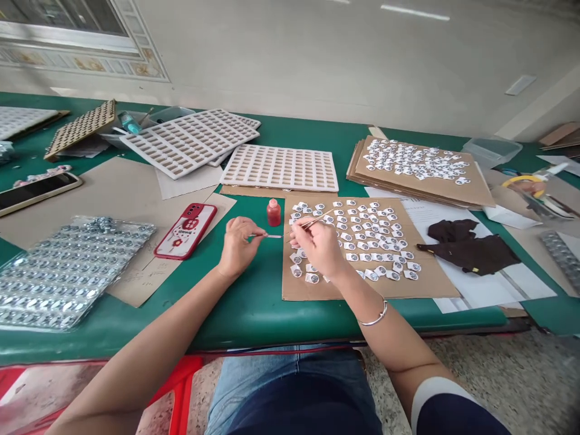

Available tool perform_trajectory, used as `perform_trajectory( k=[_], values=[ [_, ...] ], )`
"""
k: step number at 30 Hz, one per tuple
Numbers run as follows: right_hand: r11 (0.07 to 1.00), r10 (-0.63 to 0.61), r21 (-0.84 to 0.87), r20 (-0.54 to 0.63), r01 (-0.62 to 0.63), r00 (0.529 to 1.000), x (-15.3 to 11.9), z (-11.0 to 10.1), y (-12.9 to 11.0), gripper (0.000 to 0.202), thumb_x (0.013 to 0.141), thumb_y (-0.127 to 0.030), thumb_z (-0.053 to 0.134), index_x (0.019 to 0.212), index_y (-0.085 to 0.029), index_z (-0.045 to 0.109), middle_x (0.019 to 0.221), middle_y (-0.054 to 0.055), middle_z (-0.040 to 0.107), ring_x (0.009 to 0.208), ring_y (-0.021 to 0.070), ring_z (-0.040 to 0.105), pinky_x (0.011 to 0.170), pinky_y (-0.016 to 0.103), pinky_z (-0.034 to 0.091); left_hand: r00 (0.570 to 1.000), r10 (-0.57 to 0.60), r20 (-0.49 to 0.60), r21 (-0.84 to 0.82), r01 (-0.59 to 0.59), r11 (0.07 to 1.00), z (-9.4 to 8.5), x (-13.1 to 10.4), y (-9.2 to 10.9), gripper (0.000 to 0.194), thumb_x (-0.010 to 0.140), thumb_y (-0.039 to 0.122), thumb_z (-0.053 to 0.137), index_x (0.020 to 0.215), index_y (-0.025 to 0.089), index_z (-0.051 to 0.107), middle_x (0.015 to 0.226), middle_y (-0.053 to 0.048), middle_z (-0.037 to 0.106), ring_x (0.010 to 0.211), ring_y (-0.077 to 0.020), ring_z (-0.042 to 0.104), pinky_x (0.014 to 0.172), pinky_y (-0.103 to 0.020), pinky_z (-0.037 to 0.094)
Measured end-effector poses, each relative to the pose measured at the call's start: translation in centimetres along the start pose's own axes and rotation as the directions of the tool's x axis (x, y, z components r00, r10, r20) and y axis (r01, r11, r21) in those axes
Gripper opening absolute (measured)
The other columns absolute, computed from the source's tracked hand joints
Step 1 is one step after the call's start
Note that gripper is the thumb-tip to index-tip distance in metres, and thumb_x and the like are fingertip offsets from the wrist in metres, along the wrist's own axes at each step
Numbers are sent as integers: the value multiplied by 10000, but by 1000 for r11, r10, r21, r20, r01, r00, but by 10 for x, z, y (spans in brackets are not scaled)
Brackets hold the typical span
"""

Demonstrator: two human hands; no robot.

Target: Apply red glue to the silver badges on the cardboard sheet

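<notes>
My left hand (241, 244) pinches a small, thin, pale strip (273, 236) between thumb and fingertips, above the green tabletop. My right hand (321, 246) grips slim copper-coloured tweezers (317, 220), their back end sticking up past the fingers; the tips are too small to make out clearly. It hovers over the left part of a brown cardboard sheet (421, 287). On this sheet lie rows of small white tabs (376, 240), each with a round dark-patterned piece. A small red bottle (273, 214) stands upright just beyond and between my hands.
Left are a red-cased phone (186, 231), a bag of shiny pieces (67, 272) and another phone (38, 192). White slotted trays (280, 169) sit behind. To the right are stacked cardboard sheets (421, 166) bearing more tabs, and dark cloth (473, 248) on papers.
</notes>
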State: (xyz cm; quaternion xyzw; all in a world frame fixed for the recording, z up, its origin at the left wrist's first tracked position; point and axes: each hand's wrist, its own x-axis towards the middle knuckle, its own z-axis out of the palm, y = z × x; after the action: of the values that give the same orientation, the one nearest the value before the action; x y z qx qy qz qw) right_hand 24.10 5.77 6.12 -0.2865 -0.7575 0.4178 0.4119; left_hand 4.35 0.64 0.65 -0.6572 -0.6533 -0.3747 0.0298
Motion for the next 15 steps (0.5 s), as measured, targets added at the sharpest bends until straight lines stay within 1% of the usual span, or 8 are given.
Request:
perform_trajectory(
  k=[1,3,4,6,9,11,13,15],
  values=[
    [986,81,148,-44,-74,996,2,-7,-2,206,865,-360,493,877,-173,578,700,18,641,603,127,647,583,266,553,1000,-28,-1,26,28,999,-2,2,-3,138,810,296,568,764,209,665,797,-31,655,911,-206,557,914,-380,371],
    [896,212,415,-95,-155,973,6,-20,-5,223,829,-389,545,864,-172,583,715,10,646,573,118,648,541,254,563,997,-60,39,72,57,996,-5,5,-11,144,797,307,567,784,214,677,798,-34,660,890,-215,565,880,-373,388],
    [842,257,512,-100,-172,961,7,-27,-6,226,810,-394,572,849,-171,585,712,6,649,557,113,646,517,243,561,995,-66,75,95,59,994,-6,7,-14,150,789,311,566,792,219,684,796,-32,666,876,-216,571,864,-365,395],
    [749,318,634,-90,-192,944,7,-42,-5,229,774,-390,620,850,-176,590,689,-6,657,527,107,642,468,213,544,985,-69,156,140,47,989,-6,9,-20,165,773,314,559,798,227,696,786,-31,679,859,-220,580,846,-356,401],
    [664,403,720,-114,-204,908,-5,-72,3,267,728,-383,673,889,-183,597,659,-13,670,502,108,642,418,180,516,963,-69,261,210,13,978,-6,9,-23,192,746,318,532,780,236,703,788,-38,693,877,-248,579,853,-385,388],
    [634,460,751,-176,-184,870,-22,-99,13,281,701,-374,699,875,-174,606,660,-7,678,503,110,645,411,173,513,953,-60,296,245,-15,969,-7,8,-22,232,747,343,489,759,240,695,805,-47,692,891,-279,569,836,-419,386],
    [635,518,760,-289,-136,805,-44,-134,23,274,693,-367,703,844,-155,617,685,14,689,514,118,649,408,178,512,951,-28,309,249,-52,967,-7,8,-21,247,739,403,467,771,268,672,805,-23,686,891,-308,552,824,-464,386],
    [670,558,739,-439,-70,705,-69,-175,34,256,718,-363,674,841,-144,621,714,33,698,532,123,655,411,181,511,960,2,280,234,-70,970,-4,14,-17,237,738,477,466,887,385,626,858,81,673,1000,-319,504,905,-511,337]
  ],
)
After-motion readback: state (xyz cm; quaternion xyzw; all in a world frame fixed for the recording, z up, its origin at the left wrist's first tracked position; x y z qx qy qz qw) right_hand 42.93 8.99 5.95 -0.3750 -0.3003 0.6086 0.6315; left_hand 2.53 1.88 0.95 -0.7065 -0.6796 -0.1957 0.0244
